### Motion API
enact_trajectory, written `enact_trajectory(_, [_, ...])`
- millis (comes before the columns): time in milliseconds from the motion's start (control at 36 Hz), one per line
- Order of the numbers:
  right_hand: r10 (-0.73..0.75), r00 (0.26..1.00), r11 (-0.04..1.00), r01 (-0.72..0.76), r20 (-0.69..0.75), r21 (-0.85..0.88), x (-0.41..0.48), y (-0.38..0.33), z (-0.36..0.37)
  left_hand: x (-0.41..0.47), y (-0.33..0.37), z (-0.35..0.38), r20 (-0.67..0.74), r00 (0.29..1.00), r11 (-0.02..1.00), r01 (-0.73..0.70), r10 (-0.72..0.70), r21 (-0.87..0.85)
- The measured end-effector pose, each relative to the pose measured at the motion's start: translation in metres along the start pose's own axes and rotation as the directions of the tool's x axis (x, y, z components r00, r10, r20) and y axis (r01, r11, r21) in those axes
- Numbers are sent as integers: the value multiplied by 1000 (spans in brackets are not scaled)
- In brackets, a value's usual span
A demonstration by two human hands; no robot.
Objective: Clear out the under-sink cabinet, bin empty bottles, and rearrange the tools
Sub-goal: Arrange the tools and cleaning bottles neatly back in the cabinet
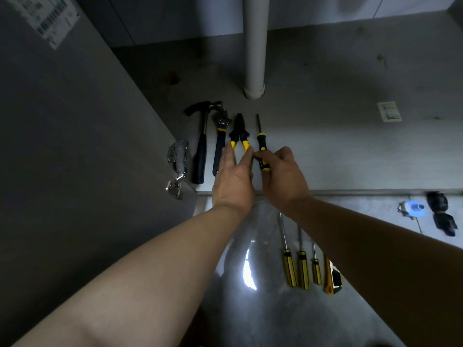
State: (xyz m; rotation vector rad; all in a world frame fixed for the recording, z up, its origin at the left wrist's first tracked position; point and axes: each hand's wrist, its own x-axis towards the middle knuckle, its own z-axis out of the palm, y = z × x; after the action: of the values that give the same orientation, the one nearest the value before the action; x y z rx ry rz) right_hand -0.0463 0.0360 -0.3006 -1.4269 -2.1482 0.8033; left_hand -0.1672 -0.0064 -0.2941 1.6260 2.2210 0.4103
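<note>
Head view: four tools are lying side by side near the front left corner of the cabinet floor [325, 146]: hammer [200, 151], wrench [221, 136], pliers [239, 128] and screwdriver [260, 139]. Their long axes are running front to back, working ends pointing at the back wall.

The left hand [233, 176], fingers straight and released, is resting over the pliers handles. The right hand [283, 176] is pinching the screwdriver handle.

Open floor is lying right of the row, beyond the pipe [254, 46]. The door label [47, 16] is showing too blurred to read.
</note>
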Motion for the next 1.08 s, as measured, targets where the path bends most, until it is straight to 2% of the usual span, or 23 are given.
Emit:
enact_trajectory(139, [-16,1000,999,16,2,38,-3,1,-1,-3,1,-3,-8,1000,1000,12,-12,-1])
enact_trajectory(250, [-58,997,997,56,51,45,-8,6,-10,-13,3,-3,-110,994,998,-14,22,66])
enact_trajectory(361, [-121,987,991,126,101,-39,-19,15,-25,-29,5,2,-224,969,974,-49,100,221])
enact_trajectory(444, [-181,975,975,195,130,-110,-34,26,-40,-41,4,7,-236,940,942,-172,245,289])
enact_trajectory(528, [-240,948,937,283,208,-207,-56,43,-52,-54,3,17,-101,872,840,-423,479,340])
enact_trajectory(611, [-122,904,903,272,409,-333,-76,61,-56,-66,0,30,124,811,764,-581,571,281])
enact_trajectory(667, [34,820,877,250,571,-411,-88,71,-56,-74,-3,40,360,786,785,-589,503,191])
enact_trajectory(694, [108,774,862,239,624,-446,-93,76,-54,-78,-4,46,474,767,824,-549,432,137])
enact_trajectory(778, [300,682,842,139,667,-521,-104,88,-42,-89,-5,62,674,690,931,-365,266,6])
enact_trajectory(833, [377,659,841,50,651,-538,-108,95,-34,-97,-3,71,703,662,957,-271,260,-99])
enact_trajectory(917, [427,650,845,-40,629,-533,-111,99,-25,-106,1,82,708,662,967,-126,247,-220])
enact_trajectory(1000, [461,632,840,-84,623,-537,-114,93,-19,-107,3,90,698,678,972,-190,230,-136])
enact_trajectory(1083, [512,616,826,-161,598,-541,-118,80,-14,-106,2,95,660,718,974,-196,221,-113])
